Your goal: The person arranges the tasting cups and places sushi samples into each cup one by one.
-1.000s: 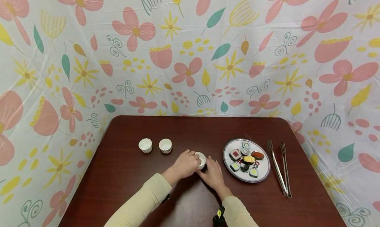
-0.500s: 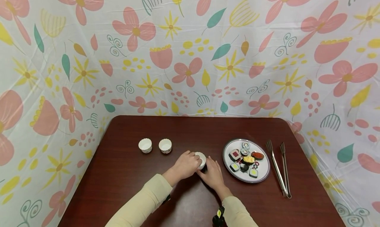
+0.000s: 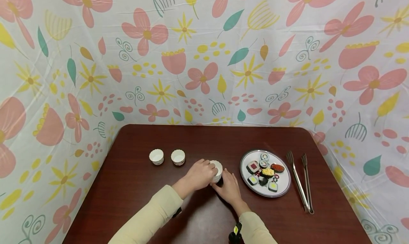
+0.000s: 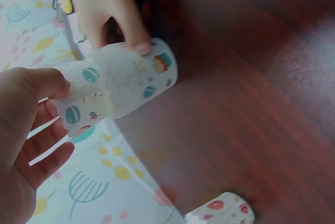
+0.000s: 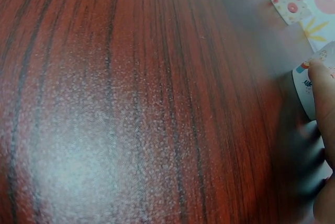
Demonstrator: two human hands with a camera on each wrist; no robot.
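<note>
Near the table's middle, two white paper baking cups with printed pictures are nested. My left hand (image 3: 199,175) pinches the scalloped rim of the upper cup (image 4: 81,101), which stands partly out of the lower cup (image 4: 137,72) in the left wrist view. Low on the other side, my right hand (image 3: 229,190) holds the lower cup, its thumb pressed on the printed wall. Only the edge of that hand and part of a cup (image 5: 304,84) show in the right wrist view.
Two more baking cups, one (image 3: 156,156) beside the other (image 3: 178,157), stand at the back left. To the right lies a round plate (image 3: 247,186) bearing several sushi pieces, then metal tongs (image 3: 299,182). A flowered cloth (image 3: 204,105) hangs behind the dark wooden table (image 3: 134,201).
My left hand has risen slightly, drawing the upper cup up with it. My right hand keeps its place on the lower cup.
</note>
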